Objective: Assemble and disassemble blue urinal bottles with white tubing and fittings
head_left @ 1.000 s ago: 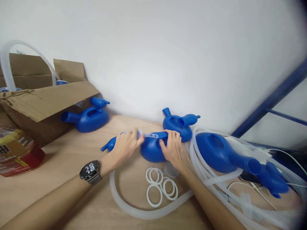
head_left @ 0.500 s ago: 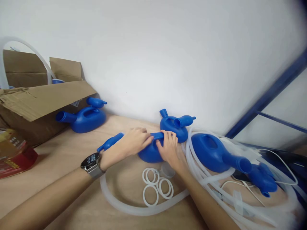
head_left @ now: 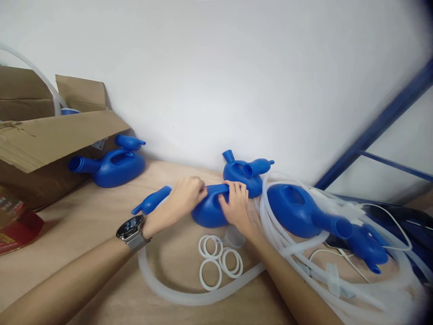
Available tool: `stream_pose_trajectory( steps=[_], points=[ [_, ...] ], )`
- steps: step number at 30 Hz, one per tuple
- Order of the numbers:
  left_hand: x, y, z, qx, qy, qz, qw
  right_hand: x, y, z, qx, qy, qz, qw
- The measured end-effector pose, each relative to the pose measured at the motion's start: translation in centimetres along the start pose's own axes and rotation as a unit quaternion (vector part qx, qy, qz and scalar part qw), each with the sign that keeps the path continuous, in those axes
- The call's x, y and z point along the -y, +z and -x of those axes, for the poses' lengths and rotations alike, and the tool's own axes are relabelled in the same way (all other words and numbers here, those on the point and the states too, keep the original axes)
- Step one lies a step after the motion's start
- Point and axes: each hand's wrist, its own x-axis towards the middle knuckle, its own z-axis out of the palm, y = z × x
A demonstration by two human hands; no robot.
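A blue plastic urinal bottle (head_left: 209,212) sits on the table between my hands. My right hand (head_left: 237,203) is closed round its handle, the thumb in the handle opening. At the bottle's left end, my left hand (head_left: 186,196) has its fingers curled against the neck, which they hide. Under my left forearm a blue urinal head piece (head_left: 152,201) lies beside the ribbed end of a translucent hose (head_left: 189,298), which loops in front of me. Several white rings (head_left: 210,274) and a small clear cup (head_left: 236,237) lie just in front of the bottle.
More blue bottles stand at the left (head_left: 118,171), against the wall (head_left: 241,176) and at the right (head_left: 294,212). Coiled translucent hoses (head_left: 277,230) cover the right side, near another blue head piece (head_left: 367,248). A cardboard box (head_left: 64,135) and a red package (head_left: 16,225) are at the left.
My left hand's fingers have drawn back left along the bottle and curled in. My right hand keeps its hold. The view has shifted slightly right.
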Motion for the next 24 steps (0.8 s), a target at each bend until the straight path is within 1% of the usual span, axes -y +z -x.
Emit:
stream_pose_trajectory(
  steps=[3, 7, 9, 12, 14, 17, 21, 24],
  points=[
    [-0.3, 0.3, -0.2, -0.003, -0.050, 0.013, 0.999, 0.0, -0.1, 0.0, -0.001, 0.001, -0.004, 1.000],
    [-0.5, 0.5, 0.2, -0.006, -0.073, 0.016, 0.997, 0.2, -0.2, 0.0, 0.003, 0.006, -0.013, 1.000],
    [-0.2, 0.8, 0.7, -0.020, -0.062, 0.008, 0.998, 0.2, -0.3, 0.0, 0.004, 0.003, -0.013, 1.000],
    [0.5, 1.2, 1.2, -0.033, -0.024, 0.005, 0.999, 0.4, -0.5, -0.1, 0.006, -0.004, -0.008, 1.000],
    [1.0, 1.1, 1.2, -0.021, -0.010, 0.021, 1.000, 0.5, -0.5, -0.1, 0.006, -0.004, -0.007, 1.000],
    [1.1, 0.6, 1.0, 0.004, -0.018, 0.039, 0.999, 0.6, -0.6, 0.0, 0.007, -0.001, -0.011, 1.000],
    [0.7, 0.1, 0.6, 0.017, -0.028, 0.027, 0.999, 0.6, -0.7, 0.0, 0.022, 0.013, -0.014, 1.000],
    [0.6, 0.3, 0.5, 0.021, -0.016, 0.014, 1.000, 0.6, -0.7, 0.0, 0.032, 0.022, -0.015, 0.999]
  ],
)
